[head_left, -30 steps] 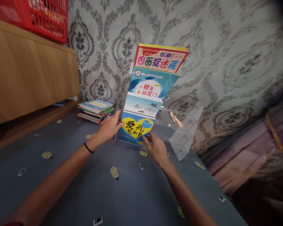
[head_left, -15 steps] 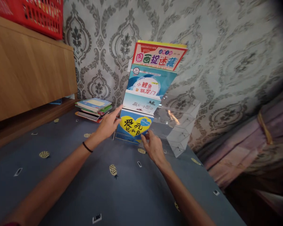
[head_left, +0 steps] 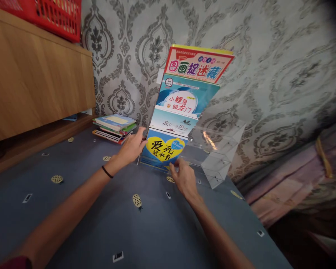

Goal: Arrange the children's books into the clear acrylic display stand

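Note:
A clear plastic book rack stands on the cloth-covered surface, its left part filled with a stepped row of books. Lowest in front is a blue book with a yellow heart. Behind it rise a pale blue book, a teal book and a red-bordered book. My left hand is closed round the rack's left edge beside the front books, some fingers hidden behind it. With thumb and curled fingers, my right hand grips the blue book's lower right corner.
To the left lies a stack of thin books near the wall. A wooden cabinet carries a red plastic basket. The blue cloth has pineapple prints. A pinkish curtain hangs at the right.
The view has shifted slightly, so the rack and books appear a little farther right. My left fingers have drawn in from the books' edge and curled. My right hand stays at the blue book's lower corner.

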### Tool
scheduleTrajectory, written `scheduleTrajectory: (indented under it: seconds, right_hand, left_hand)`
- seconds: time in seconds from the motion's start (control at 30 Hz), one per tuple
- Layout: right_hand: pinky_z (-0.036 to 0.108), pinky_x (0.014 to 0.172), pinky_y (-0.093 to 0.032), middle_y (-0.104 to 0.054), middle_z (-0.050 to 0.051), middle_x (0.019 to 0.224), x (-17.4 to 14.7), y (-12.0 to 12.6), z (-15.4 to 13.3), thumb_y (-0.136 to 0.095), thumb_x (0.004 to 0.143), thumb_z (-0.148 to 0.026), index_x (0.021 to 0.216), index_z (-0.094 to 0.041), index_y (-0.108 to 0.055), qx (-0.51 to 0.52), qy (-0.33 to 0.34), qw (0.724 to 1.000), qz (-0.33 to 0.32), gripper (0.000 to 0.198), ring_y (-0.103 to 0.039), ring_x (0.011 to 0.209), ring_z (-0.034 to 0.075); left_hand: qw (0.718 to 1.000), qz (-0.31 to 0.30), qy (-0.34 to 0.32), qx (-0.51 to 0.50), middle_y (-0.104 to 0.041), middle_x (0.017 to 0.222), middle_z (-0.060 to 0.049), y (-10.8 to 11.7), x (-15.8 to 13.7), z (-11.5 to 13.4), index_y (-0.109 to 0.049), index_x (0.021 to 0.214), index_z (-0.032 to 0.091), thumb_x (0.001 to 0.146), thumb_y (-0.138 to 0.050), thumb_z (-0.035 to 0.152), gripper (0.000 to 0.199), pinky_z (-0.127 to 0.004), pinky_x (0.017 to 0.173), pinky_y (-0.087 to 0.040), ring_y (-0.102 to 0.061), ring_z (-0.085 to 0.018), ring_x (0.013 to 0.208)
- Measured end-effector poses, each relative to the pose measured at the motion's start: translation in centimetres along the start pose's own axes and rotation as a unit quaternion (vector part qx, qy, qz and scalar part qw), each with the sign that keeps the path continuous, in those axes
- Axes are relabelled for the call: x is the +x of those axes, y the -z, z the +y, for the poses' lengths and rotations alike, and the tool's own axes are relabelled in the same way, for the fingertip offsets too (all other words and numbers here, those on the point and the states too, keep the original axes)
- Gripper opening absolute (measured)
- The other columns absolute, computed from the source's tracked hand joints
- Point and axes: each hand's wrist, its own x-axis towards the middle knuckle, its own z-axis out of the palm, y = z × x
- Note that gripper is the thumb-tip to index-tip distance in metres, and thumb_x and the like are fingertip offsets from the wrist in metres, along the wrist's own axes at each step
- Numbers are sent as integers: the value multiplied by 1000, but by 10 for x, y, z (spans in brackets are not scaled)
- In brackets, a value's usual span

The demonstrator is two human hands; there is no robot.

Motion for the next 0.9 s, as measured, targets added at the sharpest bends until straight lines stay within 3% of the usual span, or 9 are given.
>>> scheduleTrajectory:
  seconds: [0.1,0.23,0.7,0.9]
  right_hand:
    - [30,69,-39,-72,8,89,0,3,-4,-49,93,-32,83,-22,-58,-38,-12,999,-18,17,-67,83,24]
    - [29,66,-36,-74,8,90,1,6,-7,-50,95,-27,81,-21,-61,-71,-19,997,-27,19,-67,82,22]
    - [30,62,-35,-75,9,86,1,-5,0,-52,91,-27,81,-20,-65,-50,-11,999,8,18,-65,73,21]
    - [32,65,-41,-74,11,85,4,-6,7,-49,88,-35,90,-19,-62,37,-22,999,24,21,-67,77,25]
  left_hand:
    - [1000,-8,-12,22,-73,97,-9,-2,0,-2,-57,110,19,92,-54,18,18,-38,79,-53,-70,-27,93]
    - [998,-17,-21,58,-74,93,-9,-2,0,-1,-58,99,19,93,-53,17,8,-35,75,-52,-70,-26,90]
    - [990,-67,21,125,-73,90,-13,3,1,13,-59,106,14,99,-47,20,15,-34,73,-51,-71,-27,89]
    - [986,-92,25,137,-73,93,-16,5,0,17,-56,116,9,100,-45,20,23,-36,74,-52,-70,-28,89]
